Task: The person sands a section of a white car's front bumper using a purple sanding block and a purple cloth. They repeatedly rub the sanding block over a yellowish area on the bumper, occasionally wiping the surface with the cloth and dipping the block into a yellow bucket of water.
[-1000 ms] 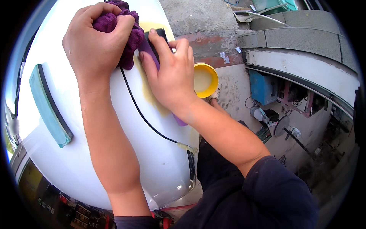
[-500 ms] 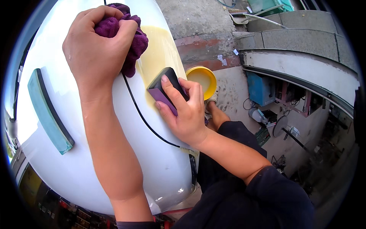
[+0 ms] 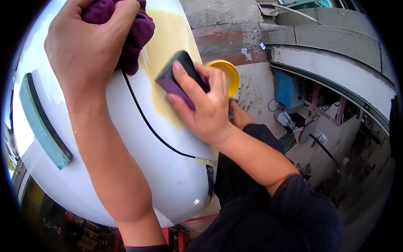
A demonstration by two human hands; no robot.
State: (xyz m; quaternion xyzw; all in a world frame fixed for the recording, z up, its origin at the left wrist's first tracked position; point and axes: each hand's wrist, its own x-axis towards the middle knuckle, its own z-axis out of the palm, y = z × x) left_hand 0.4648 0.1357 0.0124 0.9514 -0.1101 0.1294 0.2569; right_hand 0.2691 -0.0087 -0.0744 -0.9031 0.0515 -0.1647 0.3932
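The work looks under way and unfinished: the cream patch (image 3: 168, 33) spreads broadly over the white panel (image 3: 172, 185), with an uneven inner edge and a lower end that tapers away, so I would judge it partly gone over; how smooth it is, and so how much is left, cannot be told. The right hand (image 3: 208, 105) is curled firmly about the block (image 3: 192, 69), forefinger along its black top and thumb against its purple side; the block is at the patch's lower part, slightly blurred, and whether it presses flat there is unclear. The left hand (image 3: 90, 46) is closed in a fist on the cloth (image 3: 140, 35), bunched beside the patch. The teal strip (image 3: 40, 122) lies unheld on the panel, and the bucket (image 3: 236, 80) stands below, past the panel's edge
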